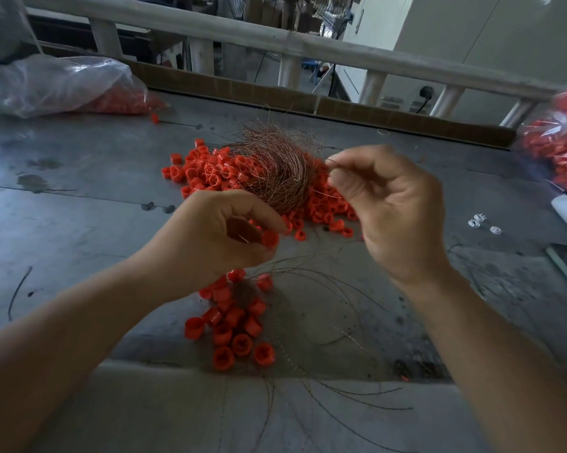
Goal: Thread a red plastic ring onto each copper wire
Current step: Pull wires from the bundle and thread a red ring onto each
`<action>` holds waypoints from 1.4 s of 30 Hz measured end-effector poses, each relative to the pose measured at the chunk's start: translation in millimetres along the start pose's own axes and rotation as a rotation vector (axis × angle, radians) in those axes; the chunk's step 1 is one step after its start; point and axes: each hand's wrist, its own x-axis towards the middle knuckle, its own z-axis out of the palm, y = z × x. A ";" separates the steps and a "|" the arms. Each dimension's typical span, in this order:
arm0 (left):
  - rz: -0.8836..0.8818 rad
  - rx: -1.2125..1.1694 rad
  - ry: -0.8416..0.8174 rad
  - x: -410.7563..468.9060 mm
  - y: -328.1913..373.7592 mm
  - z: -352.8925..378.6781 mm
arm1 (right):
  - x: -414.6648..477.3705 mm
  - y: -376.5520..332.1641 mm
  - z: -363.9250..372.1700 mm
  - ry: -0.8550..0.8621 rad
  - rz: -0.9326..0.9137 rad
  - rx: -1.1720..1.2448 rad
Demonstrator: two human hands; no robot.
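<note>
One small red plastic ring [270,239] is pinched at the fingertips of the left hand [220,237], close to the middle of the view. At two o'clock from it, the right hand [390,210] pinches a single thin copper wire [330,162] between thumb and forefinger, its other fingers curled in; the two hands are near each other but apart. Whether that wire reaches the ring cannot be told.

Directly at twelve o'clock from the ring lies a tangled nest of copper wires [275,171], resting on a heap of loose red rings [207,171] that spreads across the grey metal bench [79,191] from ten to two o'clock. At six o'clock, below the left hand, a cluster of red rings [236,322] lies bunched together, with long wire strands [357,392] fanning out from it toward five o'clock and past the near edge of the bench.

Farther out, a clear plastic bag of red rings [63,83] lies at ten o'clock, and a second clear bag of red rings [556,142] sits at the three o'clock edge. A few small white pieces [478,222] lie at three o'clock, between the right hand and that bag. A brown cardboard strip [341,107] lines the far edge at twelve o'clock, with a white railing [275,40] behind it.
</note>
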 end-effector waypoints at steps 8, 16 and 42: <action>-0.084 -0.418 -0.005 1.0 4.5 -1.0 | -5.0 -21.6 -10.7 -0.077 -0.072 -0.111; -0.060 -0.461 0.013 1.3 7.0 -1.3 | -11.1 -23.5 -0.4 -0.203 0.055 -0.132; 0.060 -0.453 0.029 -3.0 7.2 -1.9 | -18.4 -32.1 8.6 -0.290 0.199 0.063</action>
